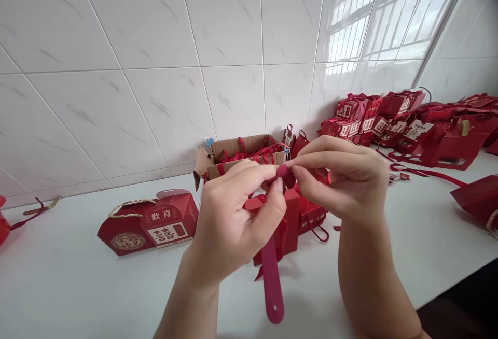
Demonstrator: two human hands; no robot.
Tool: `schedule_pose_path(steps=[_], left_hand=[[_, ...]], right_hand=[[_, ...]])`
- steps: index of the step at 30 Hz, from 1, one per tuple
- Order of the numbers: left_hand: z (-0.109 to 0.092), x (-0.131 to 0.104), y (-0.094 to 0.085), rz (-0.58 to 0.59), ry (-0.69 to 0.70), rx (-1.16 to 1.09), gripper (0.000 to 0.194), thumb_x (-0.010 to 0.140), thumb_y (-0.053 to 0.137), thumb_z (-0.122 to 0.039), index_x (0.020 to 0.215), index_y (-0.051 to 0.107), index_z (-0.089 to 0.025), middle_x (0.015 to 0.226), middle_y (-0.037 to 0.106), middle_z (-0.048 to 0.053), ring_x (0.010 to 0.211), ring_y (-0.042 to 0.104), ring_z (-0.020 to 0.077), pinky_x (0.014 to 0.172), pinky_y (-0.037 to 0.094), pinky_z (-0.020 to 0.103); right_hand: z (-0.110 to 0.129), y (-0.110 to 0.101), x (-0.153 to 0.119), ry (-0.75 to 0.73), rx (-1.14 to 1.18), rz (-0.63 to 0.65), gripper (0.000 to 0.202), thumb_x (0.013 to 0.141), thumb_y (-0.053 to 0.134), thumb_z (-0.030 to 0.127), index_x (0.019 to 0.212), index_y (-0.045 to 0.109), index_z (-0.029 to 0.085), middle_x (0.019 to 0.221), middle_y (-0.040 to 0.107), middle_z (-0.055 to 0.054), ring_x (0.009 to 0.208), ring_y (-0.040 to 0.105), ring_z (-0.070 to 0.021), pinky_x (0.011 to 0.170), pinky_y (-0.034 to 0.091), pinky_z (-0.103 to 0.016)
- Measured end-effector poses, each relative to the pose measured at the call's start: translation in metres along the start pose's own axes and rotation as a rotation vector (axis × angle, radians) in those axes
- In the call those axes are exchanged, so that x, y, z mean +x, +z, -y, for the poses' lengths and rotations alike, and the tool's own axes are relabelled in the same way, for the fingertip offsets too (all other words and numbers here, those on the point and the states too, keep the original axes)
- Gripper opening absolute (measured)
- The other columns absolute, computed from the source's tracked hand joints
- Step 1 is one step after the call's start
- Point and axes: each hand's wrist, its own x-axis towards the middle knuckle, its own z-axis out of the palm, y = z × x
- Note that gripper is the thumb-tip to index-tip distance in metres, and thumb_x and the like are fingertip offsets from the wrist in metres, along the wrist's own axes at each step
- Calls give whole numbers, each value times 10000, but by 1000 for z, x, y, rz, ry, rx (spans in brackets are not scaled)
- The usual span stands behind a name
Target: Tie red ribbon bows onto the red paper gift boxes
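Observation:
Both my hands are raised over the white table, fingertips nearly touching. A dark pink strap [273, 287] with a small hole at its rounded lower end hangs below them. My left hand [243, 209] pinches the strap near its upper part, thumb against the fingers. With thumb and forefinger, my right hand [342, 175] pinches the strap's upper end, which is curled between the hands. Behind the strap stands a red box [291, 225] with a red ribbon, partly hidden by my left hand.
An open cardboard box [249, 147] of red ribbons stands against the tiled wall. On the left is a red gift box [155, 222] with a rope handle. Many red boxes [350, 116] are piled at the right. Another red box [478, 201] lies at the right edge of the table [116, 292].

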Motion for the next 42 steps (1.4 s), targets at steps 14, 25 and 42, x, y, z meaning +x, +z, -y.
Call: schedule_pose_path(steps=[14,25,42], left_hand=[[0,2,0,-56,-271,-193,158,865,562,-248,902,704,-192,720,653,20,623,599,128,533,497,222],[1,1,0,-83,-331,-235,148,859,577,-274,825,703,-204,568,509,-18,469,430,85,408,360,207],[2,4,-2,-111,-335,-193,150,854,574,-259,795,694,-191,572,546,-20,507,480,90,449,404,204]], right_hand=[[2,14,0,296,172,-133,96,746,672,191,661,712,206,639,630,-12,569,548,-120,456,430,-254],[-13,7,3,662,648,60,144,753,662,301,652,700,206,535,517,26,494,462,-79,451,394,-213],[-25,9,5,726,646,19,139,753,695,326,695,708,200,574,496,24,544,469,-77,448,367,-197]])
